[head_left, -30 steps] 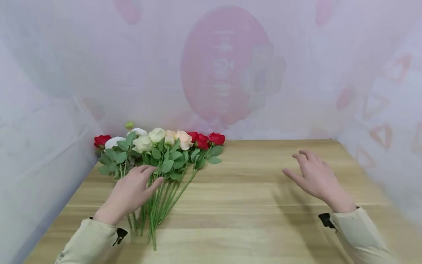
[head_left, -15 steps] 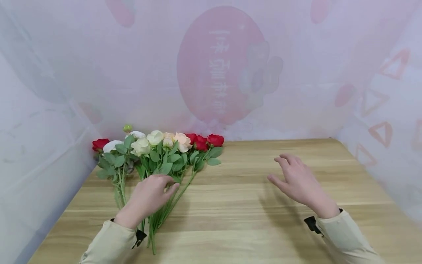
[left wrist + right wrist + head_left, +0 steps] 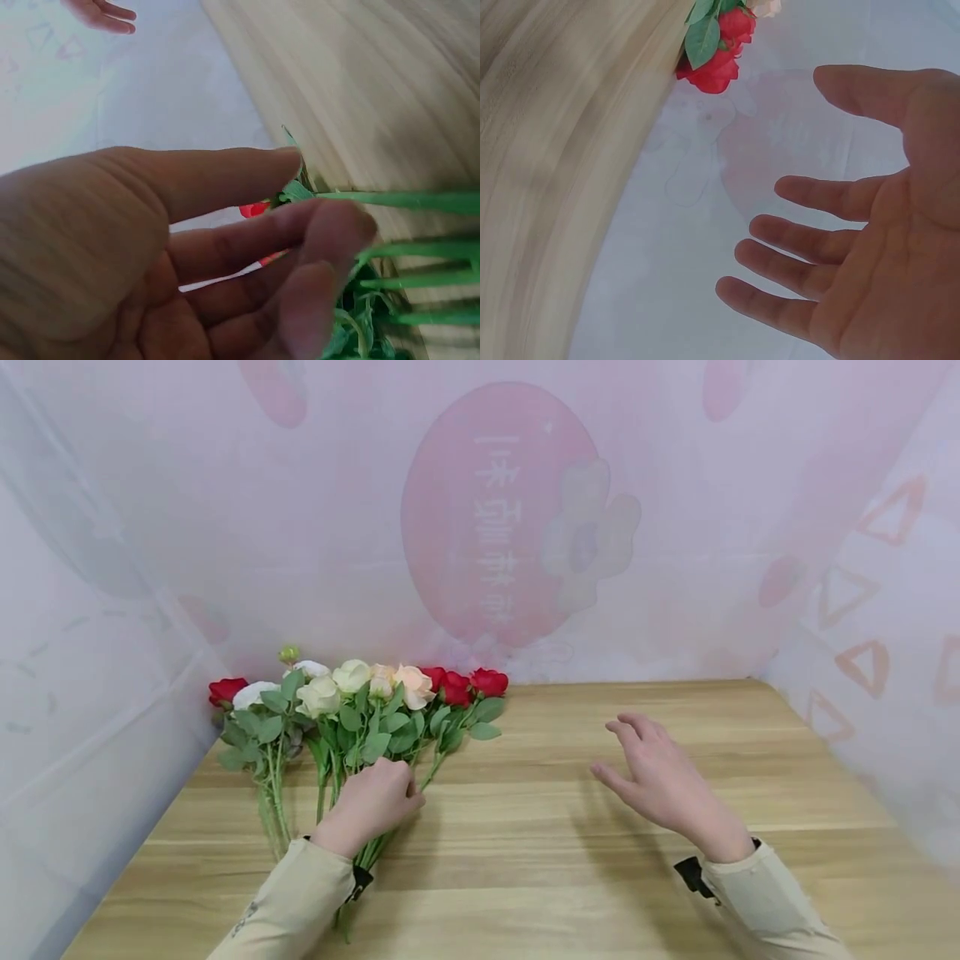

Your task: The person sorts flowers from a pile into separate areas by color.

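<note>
Roses lie along the left of the table, their heads toward the back wall: red roses (image 3: 489,682), a peach rose (image 3: 414,687) and cream-white roses (image 3: 319,696). My left hand (image 3: 378,802) hovers over the green stems of the right-hand bunch, hiding part of them. In the left wrist view its fingers (image 3: 330,232) bend loosely, with a gap between thumb and index finger; a green stem (image 3: 405,201) runs just beyond the fingertips. My right hand (image 3: 663,781) is over the table's right half, fingers spread, holding nothing.
The wooden table (image 3: 525,893) meets a pale printed backdrop (image 3: 675,627) behind it, with more fabric at both sides. At far left another cluster holds a red rose (image 3: 227,692), a white flower (image 3: 255,695) and a green bud (image 3: 288,654).
My left hand has moved right across the stems and its fingers have bent more. My right hand has drifted left, still spread. The flowers have stayed where they lay.
</note>
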`<state>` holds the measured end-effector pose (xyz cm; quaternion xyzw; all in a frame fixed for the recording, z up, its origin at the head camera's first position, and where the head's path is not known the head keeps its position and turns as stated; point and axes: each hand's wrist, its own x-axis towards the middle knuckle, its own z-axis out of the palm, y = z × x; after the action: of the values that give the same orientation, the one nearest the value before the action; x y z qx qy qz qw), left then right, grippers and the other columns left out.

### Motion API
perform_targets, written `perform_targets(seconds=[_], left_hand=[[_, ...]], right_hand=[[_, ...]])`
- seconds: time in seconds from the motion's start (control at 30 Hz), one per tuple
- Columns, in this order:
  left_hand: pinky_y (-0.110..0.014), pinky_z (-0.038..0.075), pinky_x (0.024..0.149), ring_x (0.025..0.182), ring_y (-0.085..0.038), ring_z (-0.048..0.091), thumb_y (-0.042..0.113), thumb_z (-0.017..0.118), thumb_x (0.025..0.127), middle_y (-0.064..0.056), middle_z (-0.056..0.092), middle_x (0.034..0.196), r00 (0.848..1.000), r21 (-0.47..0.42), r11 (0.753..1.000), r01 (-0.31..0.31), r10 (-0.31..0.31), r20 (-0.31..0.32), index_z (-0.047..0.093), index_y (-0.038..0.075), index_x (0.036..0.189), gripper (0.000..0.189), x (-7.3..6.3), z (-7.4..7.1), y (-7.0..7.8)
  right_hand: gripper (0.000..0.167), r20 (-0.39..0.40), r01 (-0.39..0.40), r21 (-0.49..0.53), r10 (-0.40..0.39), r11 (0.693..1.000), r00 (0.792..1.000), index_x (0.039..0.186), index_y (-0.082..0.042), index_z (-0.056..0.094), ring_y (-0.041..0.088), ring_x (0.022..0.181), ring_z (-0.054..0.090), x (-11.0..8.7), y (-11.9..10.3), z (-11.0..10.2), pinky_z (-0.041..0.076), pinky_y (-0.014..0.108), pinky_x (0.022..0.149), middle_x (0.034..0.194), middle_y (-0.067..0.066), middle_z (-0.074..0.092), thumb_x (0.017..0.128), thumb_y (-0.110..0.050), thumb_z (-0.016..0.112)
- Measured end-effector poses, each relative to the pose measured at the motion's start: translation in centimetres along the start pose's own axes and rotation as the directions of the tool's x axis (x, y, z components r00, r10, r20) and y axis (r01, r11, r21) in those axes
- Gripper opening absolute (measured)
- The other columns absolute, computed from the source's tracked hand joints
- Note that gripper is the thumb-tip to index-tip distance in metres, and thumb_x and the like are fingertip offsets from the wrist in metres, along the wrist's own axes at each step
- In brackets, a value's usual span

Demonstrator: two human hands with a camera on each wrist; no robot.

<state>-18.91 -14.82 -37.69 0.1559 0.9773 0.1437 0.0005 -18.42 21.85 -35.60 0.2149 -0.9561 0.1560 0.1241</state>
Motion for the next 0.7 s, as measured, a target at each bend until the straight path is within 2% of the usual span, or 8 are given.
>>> perform_targets(seconds=[0.1, 0.23, 0.37, 0.5, 0.6, 0.7], left_hand=[[-0.028, 0.025, 0.043, 0.045, -0.011, 0.026, 0.011, 0.069, 0.084, 0.006, 0.022, 0.052, 1.0, 0.027, 0.999, 0.021, -0.021, 0.01, 0.036, 0.016, 0.051, 0.047, 0.3, 0.3, 0.1], [-0.032, 0.031, 0.043, 0.046, -0.014, 0.033, 0.012, 0.071, 0.084, 0.003, 0.028, 0.054, 0.999, 0.056, 0.997, 0.05, -0.05, 0.01, 0.037, 0.014, 0.055, 0.044, 0.4, 0.5, 0.2], [-0.034, 0.035, 0.044, 0.048, -0.017, 0.039, 0.01, 0.069, 0.084, -0.001, 0.037, 0.055, 0.997, 0.07, 0.995, 0.073, -0.075, 0.024, 0.04, 0.013, 0.058, 0.039, 0.5, 0.7, 0.1], [-0.036, 0.037, 0.044, 0.05, -0.018, 0.043, 0.008, 0.068, 0.082, -0.004, 0.046, 0.058, 0.997, 0.09, 0.993, 0.07, -0.074, 0.037, 0.044, 0.012, 0.061, 0.032, 0.5, 1.1, -0.2], [-0.036, 0.037, 0.045, 0.05, -0.018, 0.042, 0.005, 0.066, 0.081, -0.002, 0.043, 0.057, 0.996, 0.091, 0.994, 0.063, -0.069, 0.061, 0.043, 0.012, 0.062, 0.031, 0.5, 1.3, -0.3], [-0.035, 0.036, 0.047, 0.051, -0.016, 0.038, 0.004, 0.066, 0.083, -0.001, 0.036, 0.058, 0.992, 0.084, 0.995, 0.05, -0.059, 0.114, 0.041, 0.013, 0.063, 0.032, 0.5, 1.4, -0.4]], right_hand=[[0.062, -0.005, 0.001, 0.003, -0.001, 1.0, 1.0, 0.135, 0.008, 0.048, 0.046, 0.127, 0.04, -0.1, -0.1, 0.1, 0.035, 0.06, 0.1, 0.138, 0.029, 0.043, 0.094, -0.035, 0.067], [0.062, -0.003, -0.007, 0.006, 0.007, 1.0, 1.0, 0.135, 0.007, 0.048, 0.045, 0.127, 0.04, -0.2, -0.2, 0.0, 0.035, 0.06, 0.1, 0.139, 0.028, 0.042, 0.094, -0.036, 0.066], [0.062, 0.001, -0.001, 0.013, 0.001, 1.0, 1.0, 0.135, 0.007, 0.048, 0.044, 0.127, 0.041, -0.2, -0.3, 0.0, 0.035, 0.059, 0.1, 0.139, 0.027, 0.042, 0.095, -0.037, 0.066], [0.063, 0.0, 0.007, 0.022, -0.007, 1.0, 1.0, 0.135, 0.008, 0.048, 0.045, 0.127, 0.041, -0.2, -0.4, 0.0, 0.035, 0.059, 0.1, 0.14, 0.028, 0.041, 0.095, -0.037, 0.066], [0.064, -0.01, 0.011, 0.022, -0.011, 1.0, 1.0, 0.136, 0.008, 0.047, 0.045, 0.127, 0.04, -0.3, -0.3, -0.1, 0.034, 0.059, 0.101, 0.139, 0.029, 0.041, 0.094, -0.036, 0.067], [0.064, -0.02, 0.013, 0.02, -0.013, 1.0, 1.0, 0.136, 0.008, 0.046, 0.046, 0.127, 0.04, -0.3, -0.3, -0.2, 0.033, 0.059, 0.102, 0.139, 0.029, 0.042, 0.093, -0.035, 0.068]])
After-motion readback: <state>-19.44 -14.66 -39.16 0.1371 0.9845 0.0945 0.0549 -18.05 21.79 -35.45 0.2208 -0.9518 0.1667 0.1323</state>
